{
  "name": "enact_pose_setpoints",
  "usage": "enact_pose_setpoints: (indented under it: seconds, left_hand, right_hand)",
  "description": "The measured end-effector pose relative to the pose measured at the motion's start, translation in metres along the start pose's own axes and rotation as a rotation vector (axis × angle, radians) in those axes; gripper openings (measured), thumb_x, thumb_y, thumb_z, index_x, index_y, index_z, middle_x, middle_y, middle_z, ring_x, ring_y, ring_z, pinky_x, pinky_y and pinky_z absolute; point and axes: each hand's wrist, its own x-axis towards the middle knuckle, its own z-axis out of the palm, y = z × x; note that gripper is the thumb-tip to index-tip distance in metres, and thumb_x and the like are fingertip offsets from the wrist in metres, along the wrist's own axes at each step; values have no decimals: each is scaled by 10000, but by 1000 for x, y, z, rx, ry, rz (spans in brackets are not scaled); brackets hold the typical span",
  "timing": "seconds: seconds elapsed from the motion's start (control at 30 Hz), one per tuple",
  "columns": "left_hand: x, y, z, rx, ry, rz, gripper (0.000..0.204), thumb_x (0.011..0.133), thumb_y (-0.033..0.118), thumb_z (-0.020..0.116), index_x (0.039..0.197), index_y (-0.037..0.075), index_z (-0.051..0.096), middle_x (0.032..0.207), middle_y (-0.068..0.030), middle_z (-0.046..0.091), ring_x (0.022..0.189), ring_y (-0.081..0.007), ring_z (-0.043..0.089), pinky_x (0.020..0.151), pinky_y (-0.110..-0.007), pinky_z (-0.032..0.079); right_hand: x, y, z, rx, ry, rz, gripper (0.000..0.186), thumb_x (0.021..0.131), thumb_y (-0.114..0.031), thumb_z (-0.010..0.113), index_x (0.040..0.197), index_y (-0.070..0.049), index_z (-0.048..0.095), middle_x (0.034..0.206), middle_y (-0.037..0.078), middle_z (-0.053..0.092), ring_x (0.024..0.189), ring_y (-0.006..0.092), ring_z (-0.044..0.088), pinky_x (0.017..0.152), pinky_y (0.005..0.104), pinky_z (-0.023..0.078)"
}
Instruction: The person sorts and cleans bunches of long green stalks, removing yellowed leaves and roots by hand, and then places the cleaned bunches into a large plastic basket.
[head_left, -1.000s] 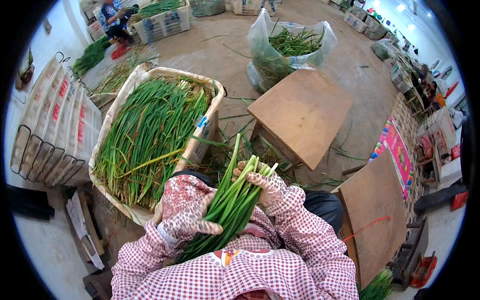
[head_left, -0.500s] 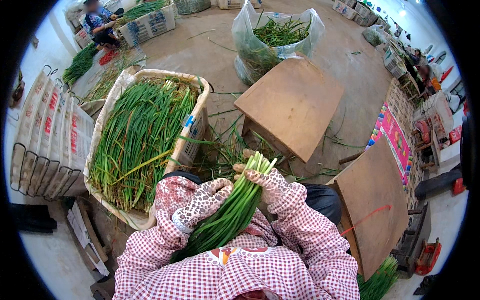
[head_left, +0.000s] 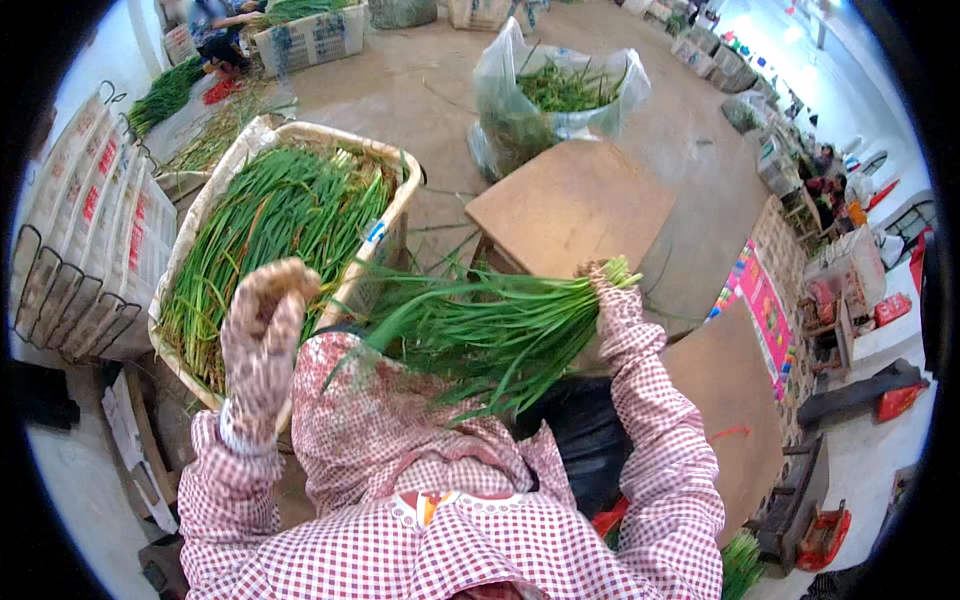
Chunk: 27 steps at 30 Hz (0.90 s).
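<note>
My right hand (head_left: 612, 285), in a spotted glove, grips a bunch of garlic chives (head_left: 490, 325) close to the pale cut ends, which point right. Long green leaves from that bunch fan out leftward over my lap, their tips loose. Raised beside the crate's near right side is my left hand (head_left: 265, 335), gloved too, its fingers curled in; whether anything sits inside them I cannot make out. It is apart from the bunch. A white plastic crate (head_left: 405, 205) on the left holds a thick layer of more garlic chives (head_left: 265, 240).
Ahead stands a low wooden table (head_left: 575, 200), a clear plastic bag (head_left: 635, 80) of green scraps behind it. To my right is another wooden board (head_left: 735, 430). Stacked white crates (head_left: 85, 235) stand far left. A person (head_left: 215, 30) sits at the back left.
My right hand has carried the bunch to the right and turned it from lengthwise to crosswise. My left hand has come off the bunch and moved left toward the crate.
</note>
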Motion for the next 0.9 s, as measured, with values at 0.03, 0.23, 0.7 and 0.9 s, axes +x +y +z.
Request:
enact_pose_setpoints:
  seconds: [0.03, 0.23, 0.7, 0.9]
  left_hand:
    - [-7, 10, -7, -53, -155, 128, 205, 861, 130, 505, 1028, 12, 505, 946, -99, 589, 865, -174, 567, 762, -308, 467]
    - [-41, 25, 54, -287, -1323, -369, 568, 832, 370, 552, 1248, 17, 396, 1165, -160, 517, 1089, -230, 496, 910, -331, 403]
    - [-20, -90, 154, -1753, -96, -816, 520, 780, 370, 607, 1141, 23, 466, 1152, -117, 510, 1055, -277, 481, 937, -453, 369]
    - [1, -81, 152, -1583, -101, -528, 477, 806, 285, 580, 1172, 11, 447, 1138, -115, 519, 1048, -257, 498, 896, -451, 406]
  right_hand:
    - [8, -20, 16, -9, 15, -40, 467, 821, -281, 592, 1162, -8, 428, 1083, 138, 544, 950, 227, 542, 855, 360, 449]
    - [8, -93, 43, 614, 87, -448, 231, 839, -113, 555, 1058, -51, 519, 1060, 118, 565, 988, 219, 541, 863, 367, 454]
    - [-148, -5, 103, 1265, 46, -176, 246, 877, -246, 481, 992, -35, 529, 1054, 98, 566, 1061, 255, 499, 932, 457, 407]
    - [-152, -1, 86, 1275, -232, -216, 472, 844, -453, 470, 1135, -84, 513, 1158, 100, 522, 1134, 284, 444, 955, 497, 349]
